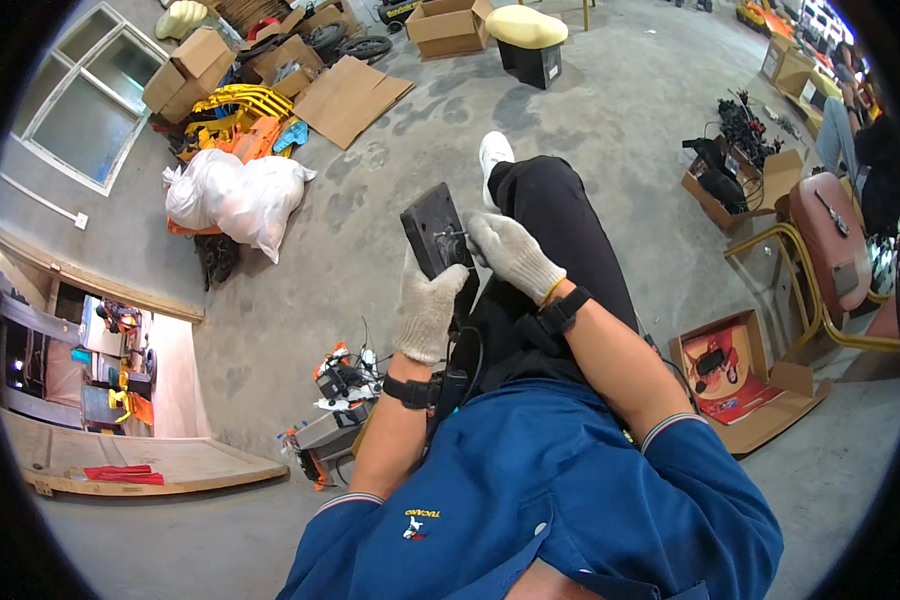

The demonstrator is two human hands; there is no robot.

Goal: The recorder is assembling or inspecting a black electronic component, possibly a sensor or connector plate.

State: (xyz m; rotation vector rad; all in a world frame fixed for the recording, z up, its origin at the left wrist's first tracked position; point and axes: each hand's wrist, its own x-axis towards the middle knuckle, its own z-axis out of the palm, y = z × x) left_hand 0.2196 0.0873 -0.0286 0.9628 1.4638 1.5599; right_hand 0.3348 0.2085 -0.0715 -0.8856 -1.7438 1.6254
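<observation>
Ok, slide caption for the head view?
Gloved left hand grips a black device, gloved right hand close at its side, above a grey floor.

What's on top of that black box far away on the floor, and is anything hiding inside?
A pale yellow, rounded thing sits on the black box. It covers the top, so I can't tell whether anything is inside.

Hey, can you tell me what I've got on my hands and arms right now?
Your left hand and right hand wear off-white knitted gloves, the right one with a yellowish cuff edge. Each wrist carries a black strap. Above those, the forearms are bare up to short blue sleeves with light-and-dark striped trim.
</observation>
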